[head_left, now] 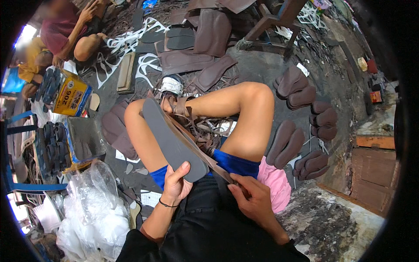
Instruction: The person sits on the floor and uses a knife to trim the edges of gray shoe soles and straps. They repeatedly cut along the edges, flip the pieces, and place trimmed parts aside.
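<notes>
Yellow carton (pixel 72 94) far left, brown soles (pixel 305 126) stacked right.
Your left hand (pixel 176 183) grips the grey sole (pixel 172 139); your right hand (pixel 253 198) pinches its brown strip (pixel 220 172).

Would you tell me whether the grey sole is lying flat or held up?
Held up: the left hand grips the grey sole, slanting across the knees.

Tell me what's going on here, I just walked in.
A person sits on the floor with knees up, working on a grey sandal sole. The left hand holds the sole's near end, thumb on top; the right hand pinches a brown strap running along the sole's edge. Stacks of brown soles lie on the ground to the right. Another person sits at the upper left.
</notes>
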`<act>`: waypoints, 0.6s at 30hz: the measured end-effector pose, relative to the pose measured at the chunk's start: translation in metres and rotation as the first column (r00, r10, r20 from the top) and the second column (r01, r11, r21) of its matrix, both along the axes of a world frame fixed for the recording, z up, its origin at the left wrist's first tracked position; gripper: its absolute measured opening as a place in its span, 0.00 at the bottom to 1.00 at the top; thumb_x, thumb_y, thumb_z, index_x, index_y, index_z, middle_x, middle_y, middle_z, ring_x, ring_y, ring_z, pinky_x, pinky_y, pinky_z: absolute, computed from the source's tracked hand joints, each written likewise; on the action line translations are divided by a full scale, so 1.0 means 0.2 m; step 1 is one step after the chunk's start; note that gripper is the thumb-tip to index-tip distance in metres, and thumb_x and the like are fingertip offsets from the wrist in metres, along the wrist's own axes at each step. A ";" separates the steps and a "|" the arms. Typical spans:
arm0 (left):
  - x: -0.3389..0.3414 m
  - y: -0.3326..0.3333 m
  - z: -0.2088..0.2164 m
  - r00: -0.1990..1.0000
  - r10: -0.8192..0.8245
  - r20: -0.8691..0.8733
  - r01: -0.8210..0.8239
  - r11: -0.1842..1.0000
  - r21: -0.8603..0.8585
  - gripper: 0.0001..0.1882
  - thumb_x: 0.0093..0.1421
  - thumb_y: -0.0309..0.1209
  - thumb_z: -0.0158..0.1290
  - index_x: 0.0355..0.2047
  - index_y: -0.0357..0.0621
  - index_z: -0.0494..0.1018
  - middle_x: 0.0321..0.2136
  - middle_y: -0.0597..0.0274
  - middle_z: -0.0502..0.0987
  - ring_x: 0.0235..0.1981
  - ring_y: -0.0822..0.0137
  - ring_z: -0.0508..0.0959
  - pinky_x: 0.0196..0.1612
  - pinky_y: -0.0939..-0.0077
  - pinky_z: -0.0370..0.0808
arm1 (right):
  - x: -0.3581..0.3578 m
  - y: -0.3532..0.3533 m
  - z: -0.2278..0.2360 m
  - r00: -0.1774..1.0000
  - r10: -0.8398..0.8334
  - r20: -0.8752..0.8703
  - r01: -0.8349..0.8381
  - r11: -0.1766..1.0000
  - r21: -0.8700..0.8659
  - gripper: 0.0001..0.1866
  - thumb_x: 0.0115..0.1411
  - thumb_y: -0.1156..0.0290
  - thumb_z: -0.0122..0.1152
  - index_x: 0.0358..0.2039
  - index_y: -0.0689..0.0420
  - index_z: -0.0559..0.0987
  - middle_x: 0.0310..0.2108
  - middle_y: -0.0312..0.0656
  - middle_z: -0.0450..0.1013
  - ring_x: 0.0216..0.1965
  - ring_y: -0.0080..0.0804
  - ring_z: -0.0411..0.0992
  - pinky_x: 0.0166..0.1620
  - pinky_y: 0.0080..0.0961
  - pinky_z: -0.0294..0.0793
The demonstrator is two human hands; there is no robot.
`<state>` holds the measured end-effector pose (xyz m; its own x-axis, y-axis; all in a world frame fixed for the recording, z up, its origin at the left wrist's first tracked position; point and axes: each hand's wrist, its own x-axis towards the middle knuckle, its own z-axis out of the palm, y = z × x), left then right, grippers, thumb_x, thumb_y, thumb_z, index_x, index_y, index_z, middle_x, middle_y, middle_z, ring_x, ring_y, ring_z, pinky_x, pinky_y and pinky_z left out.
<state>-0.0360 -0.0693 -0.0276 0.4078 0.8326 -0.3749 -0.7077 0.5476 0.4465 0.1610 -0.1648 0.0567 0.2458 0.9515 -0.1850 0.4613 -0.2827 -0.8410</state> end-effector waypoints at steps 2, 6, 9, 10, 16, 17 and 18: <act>-0.03 -0.04 -0.01 0.999 -0.031 -0.019 0.031 1.000 0.001 0.21 0.65 0.26 0.53 0.56 0.35 0.65 0.49 0.50 0.76 0.50 0.57 0.79 0.55 0.59 0.79 | -0.02 0.07 -0.02 0.999 0.039 -0.023 -0.039 0.999 -0.008 0.13 0.60 0.70 0.66 0.45 0.60 0.81 0.30 0.45 0.78 0.26 0.34 0.77 0.31 0.26 0.76; -0.09 -0.05 -0.04 0.999 -0.036 -0.015 0.036 0.999 -0.004 0.21 0.65 0.32 0.54 0.55 0.36 0.67 0.45 0.52 0.78 0.44 0.58 0.82 0.48 0.61 0.82 | -0.09 0.21 -0.07 0.993 0.115 0.008 -0.115 0.989 0.093 0.13 0.61 0.67 0.65 0.44 0.59 0.81 0.29 0.45 0.77 0.26 0.34 0.77 0.31 0.27 0.76; -0.09 -0.06 -0.03 0.996 0.086 -0.023 -0.089 0.986 -0.142 0.20 0.66 0.41 0.54 0.50 0.37 0.71 0.38 0.54 0.80 0.34 0.60 0.83 0.38 0.66 0.84 | -0.12 0.22 -0.06 0.992 0.122 0.043 -0.127 0.985 0.119 0.14 0.61 0.68 0.66 0.45 0.59 0.81 0.29 0.45 0.78 0.25 0.35 0.76 0.31 0.29 0.76; -0.08 -0.06 -0.03 0.989 0.144 -0.031 -0.147 0.967 -0.208 0.21 0.67 0.44 0.53 0.48 0.38 0.72 0.35 0.55 0.80 0.31 0.60 0.83 0.35 0.68 0.84 | -0.11 0.19 -0.05 0.992 0.121 0.032 -0.124 0.988 0.092 0.14 0.60 0.67 0.66 0.45 0.59 0.81 0.29 0.45 0.78 0.25 0.35 0.76 0.30 0.29 0.76; -0.09 -0.10 -0.07 0.998 0.069 -0.011 -0.070 0.982 -0.174 0.21 0.68 0.44 0.51 0.50 0.38 0.70 0.36 0.55 0.79 0.34 0.63 0.82 0.37 0.66 0.84 | -0.07 0.12 -0.08 0.994 0.105 0.039 -0.107 0.992 0.070 0.14 0.59 0.67 0.67 0.44 0.59 0.81 0.29 0.44 0.78 0.24 0.35 0.76 0.28 0.28 0.75; -0.10 -0.11 -0.06 0.997 0.060 -0.049 -0.068 0.982 -0.174 0.21 0.68 0.44 0.51 0.50 0.38 0.70 0.35 0.54 0.79 0.33 0.62 0.82 0.37 0.65 0.84 | -0.08 0.18 -0.09 0.991 0.129 0.047 -0.131 0.989 0.063 0.14 0.60 0.67 0.67 0.44 0.58 0.81 0.29 0.44 0.78 0.24 0.35 0.76 0.28 0.28 0.75; -0.11 -0.11 -0.05 0.995 0.051 -0.086 -0.065 0.983 -0.173 0.21 0.68 0.43 0.51 0.50 0.38 0.69 0.35 0.54 0.79 0.33 0.62 0.82 0.37 0.64 0.84 | -0.09 0.23 -0.09 0.987 0.152 0.054 -0.155 0.986 0.055 0.14 0.60 0.67 0.67 0.44 0.58 0.81 0.29 0.44 0.78 0.24 0.35 0.76 0.28 0.28 0.76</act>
<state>-0.0586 -0.0922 -0.0374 0.3232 0.7721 -0.5472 -0.7059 0.5818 0.4040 0.1420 -0.1178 0.0391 0.1035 0.9875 -0.1189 0.5370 -0.1561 -0.8290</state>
